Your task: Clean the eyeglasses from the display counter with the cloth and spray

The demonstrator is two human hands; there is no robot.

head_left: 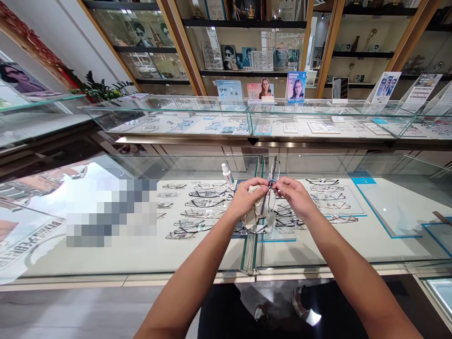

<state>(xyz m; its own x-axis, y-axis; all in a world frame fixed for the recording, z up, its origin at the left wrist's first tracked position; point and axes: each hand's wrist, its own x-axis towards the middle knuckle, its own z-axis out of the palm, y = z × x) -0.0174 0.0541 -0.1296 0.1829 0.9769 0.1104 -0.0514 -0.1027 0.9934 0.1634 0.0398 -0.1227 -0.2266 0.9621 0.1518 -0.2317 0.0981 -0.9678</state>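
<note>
Over the glass display counter (226,261), my left hand (243,197) is closed around a crumpled cream cloth (251,219), whose lower end hangs below the fingers. A pair of eyeglasses (271,200) is held edge-on between my two hands, with the lenses upright. My right hand (295,196) pinches the frame near its middle with thumb and fingertips. The left thumb and fingers meet the frame from the other side. Just behind my left hand stands a small white spray bottle (228,175). Rows of eyeglasses (206,203) lie beneath the glass on both sides.
A second glass showcase (176,123) runs across the back, with small advertising cards (260,92) on top. Tall shelves (247,47) stand behind it. Blue-edged panels (386,212) lie in the counter to the right. A blurred patch (111,214) covers part of the left side.
</note>
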